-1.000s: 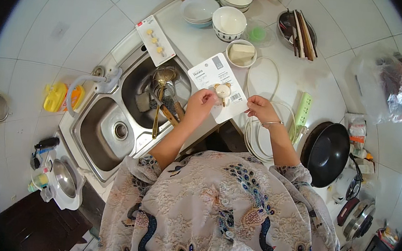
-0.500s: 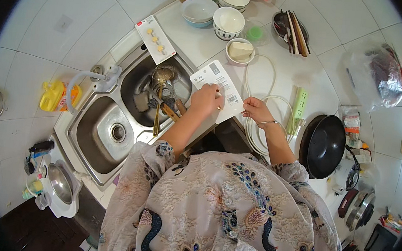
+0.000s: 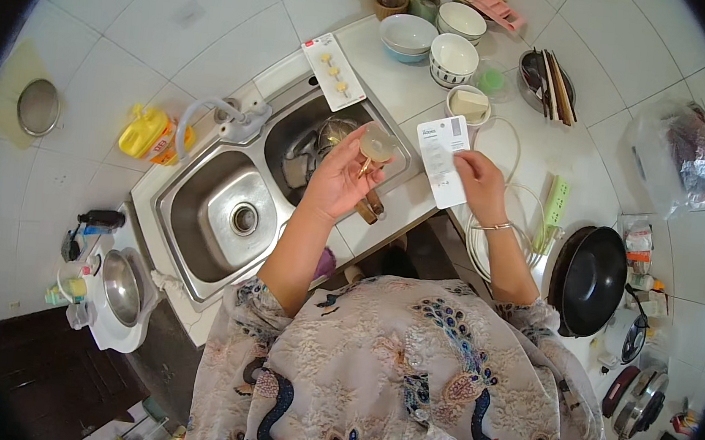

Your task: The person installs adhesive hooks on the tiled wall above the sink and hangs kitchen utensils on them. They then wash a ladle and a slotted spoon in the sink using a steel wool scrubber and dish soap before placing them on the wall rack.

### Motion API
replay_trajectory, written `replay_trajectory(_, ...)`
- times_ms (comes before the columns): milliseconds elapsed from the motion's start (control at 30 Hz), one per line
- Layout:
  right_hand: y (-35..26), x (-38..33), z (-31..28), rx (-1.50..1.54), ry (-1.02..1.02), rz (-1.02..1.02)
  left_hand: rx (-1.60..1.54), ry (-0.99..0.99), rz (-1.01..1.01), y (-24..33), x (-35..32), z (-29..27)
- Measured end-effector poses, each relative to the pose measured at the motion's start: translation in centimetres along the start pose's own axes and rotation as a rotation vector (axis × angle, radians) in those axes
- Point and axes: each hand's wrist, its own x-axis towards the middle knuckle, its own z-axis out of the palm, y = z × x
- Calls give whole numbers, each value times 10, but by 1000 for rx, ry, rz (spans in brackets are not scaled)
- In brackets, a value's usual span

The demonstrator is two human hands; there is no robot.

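Observation:
My left hand point(image 3: 343, 172) is raised over the right edge of the sink and pinches a wall hook point(image 3: 377, 143) with a round clear base and a small gold-coloured hook. My right hand point(image 3: 483, 186) grips a white cardboard package card point(image 3: 442, 148) by its right side, with the fingers bent over the edge. A second white card with several yellow hooks point(image 3: 334, 71) lies across the back corner of the sink. Below my left hand, ladles and wooden-handled utensils point(image 3: 371, 205) rest in the right basin, partly hidden.
The double steel sink point(image 3: 167, 219) has a white tap point(image 3: 243, 123). Stacked bowls point(image 3: 453, 56) and a bowl with a pale block point(image 3: 468, 108) stand at the back. A white cable point(image 3: 473, 249), green power strip point(image 3: 554, 207) and black wok point(image 3: 591, 281) are on the right.
My left hand has come off the card and turned palm up, now showing the clear hook. My right hand has moved further onto the card. The whole view has shifted and tilted.

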Motion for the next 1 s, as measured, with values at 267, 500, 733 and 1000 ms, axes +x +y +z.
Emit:
replay_trajectory(267, -135, -16, 78, 117, -441, -225, 114, 150, 139, 14, -72, 1)
replay_trajectory(500, -147, -45, 106, 142, -654, -67, 173, 200, 202, 18, -128, -2)
replay_trajectory(733, -143, -60, 124, 214, -679, -107, 140, 239, 214, 20, -153, -6)
replay_trajectory(1000, -163, -62, 123, 177, -677, -95, 214, 216, 219, 30, -160, 1)
